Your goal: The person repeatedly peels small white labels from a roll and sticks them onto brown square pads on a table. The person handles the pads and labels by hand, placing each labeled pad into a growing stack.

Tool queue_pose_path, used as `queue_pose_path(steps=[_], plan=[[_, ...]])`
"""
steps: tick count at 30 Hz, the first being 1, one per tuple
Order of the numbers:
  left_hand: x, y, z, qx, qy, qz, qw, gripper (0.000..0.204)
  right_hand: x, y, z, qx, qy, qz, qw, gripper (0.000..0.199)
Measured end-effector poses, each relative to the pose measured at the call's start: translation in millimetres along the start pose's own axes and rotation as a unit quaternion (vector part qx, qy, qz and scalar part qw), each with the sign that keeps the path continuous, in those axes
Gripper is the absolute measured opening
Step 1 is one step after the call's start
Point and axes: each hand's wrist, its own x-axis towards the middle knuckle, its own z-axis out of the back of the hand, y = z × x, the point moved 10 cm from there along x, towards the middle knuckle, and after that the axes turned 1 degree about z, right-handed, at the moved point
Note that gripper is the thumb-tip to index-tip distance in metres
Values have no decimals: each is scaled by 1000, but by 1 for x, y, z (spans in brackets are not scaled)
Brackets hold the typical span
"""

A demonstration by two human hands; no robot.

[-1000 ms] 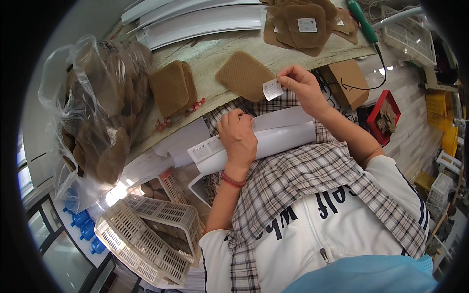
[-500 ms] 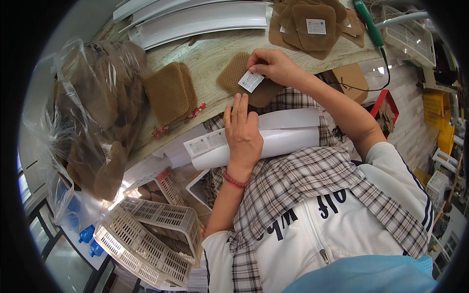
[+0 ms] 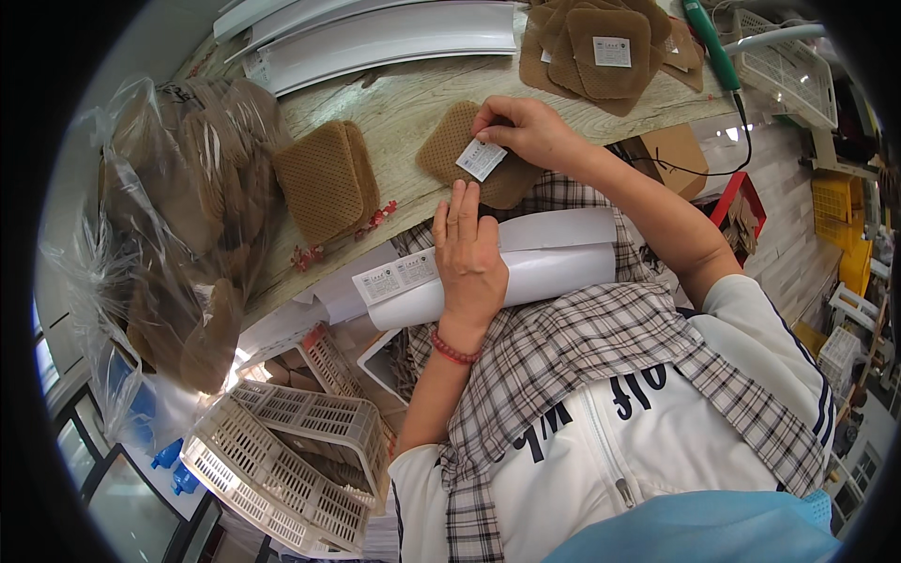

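A brown, square mesh pad with rounded corners (image 3: 441,141) lies at the table's front edge. My right hand (image 3: 533,133) pinches the upper corner of a small white printed label (image 3: 481,160), which lies against the pad. My left hand (image 3: 471,267) has its fingers stretched out, their tips at the label's lower edge. Beneath that hand, across my lap, lies a curled white label sheet (image 3: 556,274) with a few labels showing at its left end. Part of the pad is hidden behind my right hand.
To the left stand a stack of similar pads (image 3: 324,178) and a clear plastic bag (image 3: 117,211) full of brown pieces. Labelled pads (image 3: 587,66) pile up at the back right beside a green corded tool (image 3: 710,42). White sheets (image 3: 394,42) lie behind; plastic crates (image 3: 263,469) stand lower left.
Almost nothing differs. Both hands stay at the label, and the whole view has shifted very slightly.
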Motion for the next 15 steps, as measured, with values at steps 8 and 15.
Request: queue_pose_path(steps=[8, 15], plan=[[-1, 0, -1, 5, -2, -2, 1000, 12, 2, 1, -1, -15, 8, 4, 1000, 16], [1, -2, 0, 8, 0, -4, 1000, 12, -5, 16, 2, -75, -17, 27, 997, 14]])
